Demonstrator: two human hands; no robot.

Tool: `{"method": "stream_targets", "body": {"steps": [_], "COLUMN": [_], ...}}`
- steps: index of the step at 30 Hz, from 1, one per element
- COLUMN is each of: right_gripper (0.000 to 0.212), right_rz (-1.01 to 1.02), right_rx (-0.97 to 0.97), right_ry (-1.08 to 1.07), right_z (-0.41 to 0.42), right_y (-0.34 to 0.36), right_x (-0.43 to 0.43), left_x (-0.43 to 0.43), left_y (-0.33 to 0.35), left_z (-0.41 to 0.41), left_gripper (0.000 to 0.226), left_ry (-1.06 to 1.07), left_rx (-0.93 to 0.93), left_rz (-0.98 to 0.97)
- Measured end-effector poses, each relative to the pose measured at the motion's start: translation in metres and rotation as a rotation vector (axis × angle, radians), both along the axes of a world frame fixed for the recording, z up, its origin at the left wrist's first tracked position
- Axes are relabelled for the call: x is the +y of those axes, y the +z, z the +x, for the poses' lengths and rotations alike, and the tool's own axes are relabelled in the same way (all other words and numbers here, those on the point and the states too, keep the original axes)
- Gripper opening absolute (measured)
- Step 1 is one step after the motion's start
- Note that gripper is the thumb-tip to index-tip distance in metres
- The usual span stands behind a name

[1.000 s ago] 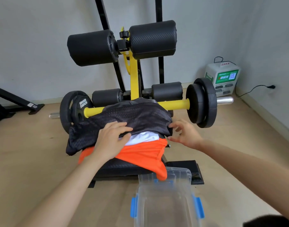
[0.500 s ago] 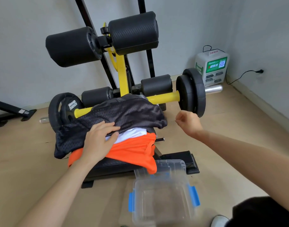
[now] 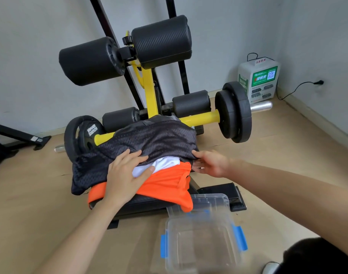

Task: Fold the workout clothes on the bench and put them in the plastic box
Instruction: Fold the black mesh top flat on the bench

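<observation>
Black mesh garment (image 3: pixel 149 141) over white fabric (image 3: pixel 165 165) and orange mesh (image 3: pixel 165 184) on padded counter (image 3: pixel 147 202), left hand (image 3: pixel 125 175) flat atop, fingers straight, right hand (image 3: pixel 212 163) touching its hem, fingers' pinch unclear, clear plastic box (image 3: pixel 200 246) lower right

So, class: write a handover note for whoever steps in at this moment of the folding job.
Left hand: flat, pressing on the pile.
Right hand: fingers straight, touching the right edge of the black mesh.
Black mesh, white piece and orange piece: heaped unfolded on the bench.
Box: open, empty, on the floor in front.
Done: nothing folded or boxed.
Left: fold each piece, then box all.
</observation>
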State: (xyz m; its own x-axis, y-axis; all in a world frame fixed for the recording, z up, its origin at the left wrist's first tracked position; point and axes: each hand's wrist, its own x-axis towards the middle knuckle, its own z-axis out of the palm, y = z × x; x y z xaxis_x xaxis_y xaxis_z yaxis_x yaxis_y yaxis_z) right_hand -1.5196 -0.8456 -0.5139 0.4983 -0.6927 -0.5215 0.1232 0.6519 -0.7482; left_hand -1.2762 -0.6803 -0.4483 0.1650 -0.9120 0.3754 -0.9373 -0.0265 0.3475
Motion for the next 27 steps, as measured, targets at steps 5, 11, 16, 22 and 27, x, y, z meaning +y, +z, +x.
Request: {"method": "stream_targets", "body": {"steps": [5,11,16,22,27], "right_gripper": [0.005,0.012,0.011,0.029,0.039], "right_rz": [-0.008,-0.006,-0.159,-0.061,0.036], "right_rx": [0.034,-0.249,-0.289,0.071,0.191], "right_ry": [0.033,-0.248,-0.256,-0.409,-0.199], "right_z": [-0.015,-0.023,-0.011,-0.006,-0.016], "right_y": [0.01,0.037,0.072,0.064,0.054], "right_x": [-0.006,-0.014,-0.013,-0.005,0.01], "left_x": [-0.001,-0.003,-0.004,0.0,0.003], "left_y": [-0.005,-0.009,-0.009,-0.004,-0.005], "left_z": [0.002,0.002,0.002,-0.001,0.001], "left_gripper": [0.058,0.059,0.065,0.071,0.07], "left_ry": [0.018,0.033,0.027,0.024,0.01], "left_rx": [-0.08,-0.097,-0.108,-0.103,-0.117], "left_rz": [-0.006,-0.037,-0.034,-0.012,-0.012]}}
